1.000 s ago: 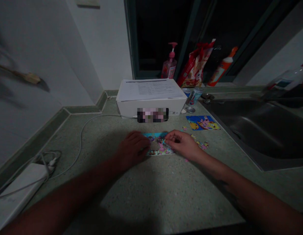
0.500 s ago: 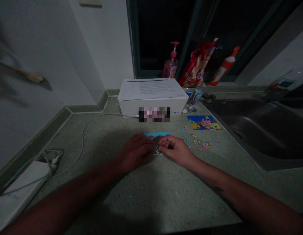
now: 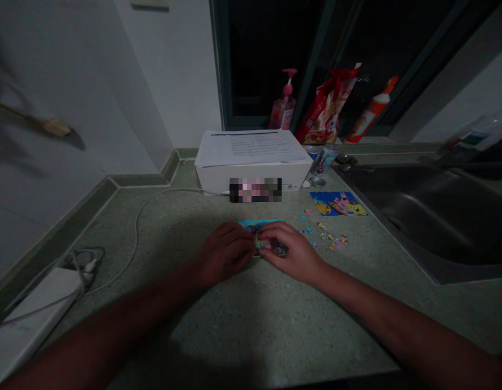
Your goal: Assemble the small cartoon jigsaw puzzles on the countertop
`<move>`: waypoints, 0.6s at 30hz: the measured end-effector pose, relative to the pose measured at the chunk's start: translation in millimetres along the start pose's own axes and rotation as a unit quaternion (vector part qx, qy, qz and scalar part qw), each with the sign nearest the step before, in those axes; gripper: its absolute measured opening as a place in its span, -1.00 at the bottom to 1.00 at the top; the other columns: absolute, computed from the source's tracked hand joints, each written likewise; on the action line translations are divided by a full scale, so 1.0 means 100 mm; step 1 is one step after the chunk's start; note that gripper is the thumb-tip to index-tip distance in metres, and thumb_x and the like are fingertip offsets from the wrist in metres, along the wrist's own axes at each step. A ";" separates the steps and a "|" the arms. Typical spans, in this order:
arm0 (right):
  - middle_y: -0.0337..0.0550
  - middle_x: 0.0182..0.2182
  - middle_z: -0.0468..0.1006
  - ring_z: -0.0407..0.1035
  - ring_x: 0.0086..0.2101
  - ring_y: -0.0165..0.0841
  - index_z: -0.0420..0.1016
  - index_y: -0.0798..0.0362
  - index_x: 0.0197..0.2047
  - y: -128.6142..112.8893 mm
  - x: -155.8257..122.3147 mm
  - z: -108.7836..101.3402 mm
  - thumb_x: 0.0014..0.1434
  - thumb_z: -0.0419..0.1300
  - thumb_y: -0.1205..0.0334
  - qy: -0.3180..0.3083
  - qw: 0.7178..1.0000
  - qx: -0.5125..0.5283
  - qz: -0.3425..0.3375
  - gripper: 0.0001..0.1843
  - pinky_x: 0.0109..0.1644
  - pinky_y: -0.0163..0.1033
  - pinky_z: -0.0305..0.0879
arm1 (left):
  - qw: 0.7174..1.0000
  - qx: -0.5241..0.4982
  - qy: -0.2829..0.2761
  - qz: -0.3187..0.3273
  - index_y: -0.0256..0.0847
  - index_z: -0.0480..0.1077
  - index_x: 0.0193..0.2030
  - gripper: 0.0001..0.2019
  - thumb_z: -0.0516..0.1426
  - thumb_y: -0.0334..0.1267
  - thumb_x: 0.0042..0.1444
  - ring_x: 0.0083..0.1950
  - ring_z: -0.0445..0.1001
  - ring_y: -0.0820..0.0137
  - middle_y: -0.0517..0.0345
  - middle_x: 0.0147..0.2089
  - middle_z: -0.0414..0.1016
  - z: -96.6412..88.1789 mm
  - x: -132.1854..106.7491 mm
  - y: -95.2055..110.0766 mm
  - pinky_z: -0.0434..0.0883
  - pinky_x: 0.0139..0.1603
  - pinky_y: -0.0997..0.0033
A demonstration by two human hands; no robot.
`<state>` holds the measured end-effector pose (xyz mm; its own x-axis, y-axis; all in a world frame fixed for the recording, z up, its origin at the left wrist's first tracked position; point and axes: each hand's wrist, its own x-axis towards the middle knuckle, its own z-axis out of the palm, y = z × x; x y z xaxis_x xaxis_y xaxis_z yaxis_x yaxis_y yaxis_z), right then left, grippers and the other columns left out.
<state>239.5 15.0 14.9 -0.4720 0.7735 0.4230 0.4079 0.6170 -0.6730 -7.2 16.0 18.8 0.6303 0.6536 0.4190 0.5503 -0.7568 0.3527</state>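
Puzzle [image 3: 261, 223] lies mid-frame on the tabletop [image 3: 242, 319], mostly covered. The left hand [image 3: 226, 250] rests curled on it. The right hand [image 3: 293, 250] is curled too, perhaps pinching a piece; it is too dim to tell. Fitting goes best with the left steadying and the right pressing lightly.

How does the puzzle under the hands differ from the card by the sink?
The puzzle is mostly hidden under the left hand and right hand; the card lies uncovered. The puzzle's edge is light blue; the card deeper blue with yellow and pink figures. Both lie flat on the counter.
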 end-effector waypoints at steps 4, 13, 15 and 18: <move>-0.12 -0.03 0.72 0.60 0.03 -0.13 0.60 -0.18 -0.08 -0.03 0.01 -0.02 0.37 0.28 0.23 -0.018 0.999 -0.023 -0.035 -0.89 0.14 0.10 0.49 | 1.000 -0.002 0.003 0.001 0.01 0.56 -0.14 -0.88 0.19 -0.26 0.42 0.05 0.66 0.22 0.12 -0.04 0.74 0.01 0.00 -0.01 0.58 0.21 0.02; -0.14 -0.11 0.74 0.61 -0.05 -0.16 0.60 -0.15 -0.13 -0.02 0.03 -0.02 0.40 0.23 0.26 -0.033 0.996 -0.056 -0.061 -0.87 0.08 0.06 0.49 | 0.997 -0.006 0.056 0.058 -0.05 0.55 -0.10 -0.93 0.22 -0.31 0.41 0.00 0.65 0.27 0.14 -0.05 0.74 0.04 0.00 -0.04 0.54 0.18 0.14; -0.12 -0.10 0.75 0.62 -0.06 -0.13 0.61 -0.13 -0.14 0.03 0.04 -0.04 0.38 0.25 0.28 -0.026 0.996 -0.061 -0.056 -0.88 0.08 0.07 0.50 | 0.997 0.006 0.062 0.042 -0.06 0.55 -0.04 -0.93 0.24 -0.27 0.39 0.03 0.64 0.24 0.11 -0.02 0.73 0.04 0.01 -0.05 0.53 0.21 0.10; -0.10 -0.12 0.76 0.62 -0.06 -0.09 0.64 -0.12 -0.16 0.13 0.07 -0.09 0.36 0.26 0.30 -0.012 0.996 -0.081 -0.029 -0.86 0.11 0.10 0.48 | 0.996 0.041 0.067 -0.030 -0.11 0.56 0.03 -0.86 0.23 -0.28 0.37 0.07 0.63 0.16 0.01 0.01 0.71 0.04 0.02 -0.09 0.50 0.25 0.00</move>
<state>247.9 29.7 14.7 -0.5158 0.7339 0.4420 0.4994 0.6768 -0.5409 -9.0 23.9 12.9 0.5190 0.6872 0.5083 0.6313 -0.7091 0.3140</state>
